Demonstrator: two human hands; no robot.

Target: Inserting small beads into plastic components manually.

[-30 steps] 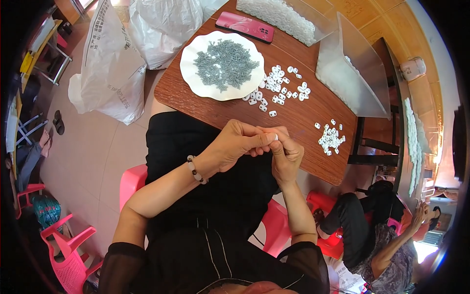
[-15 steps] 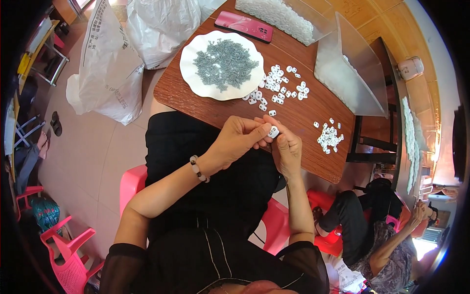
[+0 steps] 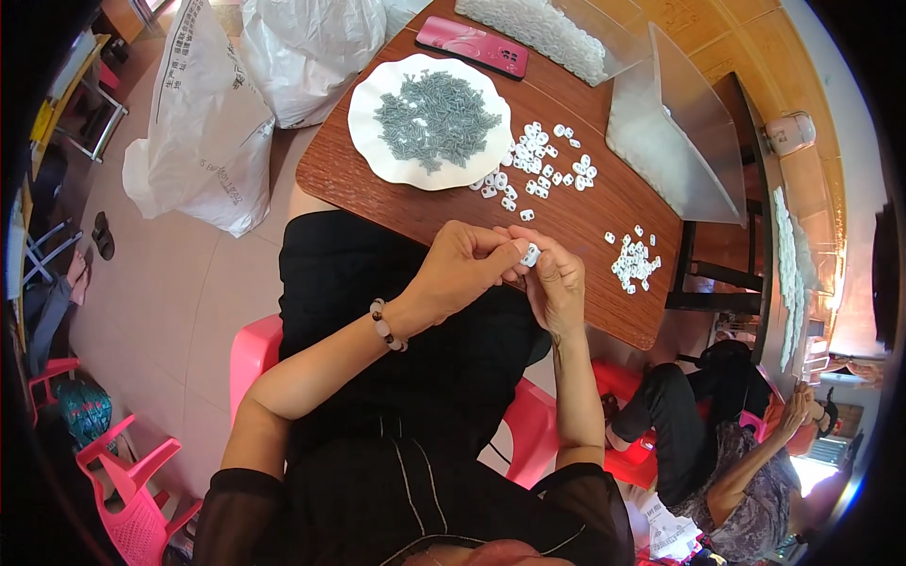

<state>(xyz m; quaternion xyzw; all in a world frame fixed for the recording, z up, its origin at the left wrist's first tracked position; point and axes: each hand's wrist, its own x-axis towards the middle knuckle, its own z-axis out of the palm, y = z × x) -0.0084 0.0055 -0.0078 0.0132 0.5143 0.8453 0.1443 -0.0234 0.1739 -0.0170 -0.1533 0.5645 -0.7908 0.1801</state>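
A small white plastic piece with dark holes (image 3: 530, 254) sits between the fingertips of both my hands, just off the table's near edge. My left hand (image 3: 461, 269), with a beaded bracelet on its wrist, pinches it with the thumb from the left. My right hand (image 3: 556, 281) is closed round it from the other side, fingers curled behind. Whether a screw is in the piece I cannot see. Beyond my hands, similar white pieces (image 3: 545, 173) lie loose next to a scalloped white plate (image 3: 366, 156) heaped with small grey screws or plugs (image 3: 436, 121). Another pile of white pieces (image 3: 634, 262) lies to the right.
On the brown table (image 3: 583, 226) lies a pink phone (image 3: 472, 47). Clear bins (image 3: 672, 132) with white pieces stand at the far right. White sacks (image 3: 212, 132) stand on the floor at left. A pink chair (image 3: 137, 491) is lower left; a seated person (image 3: 746, 472) works at right.
Both hands still hold the white piece together, with only a slight shift of the fingers. The view has moved very little.
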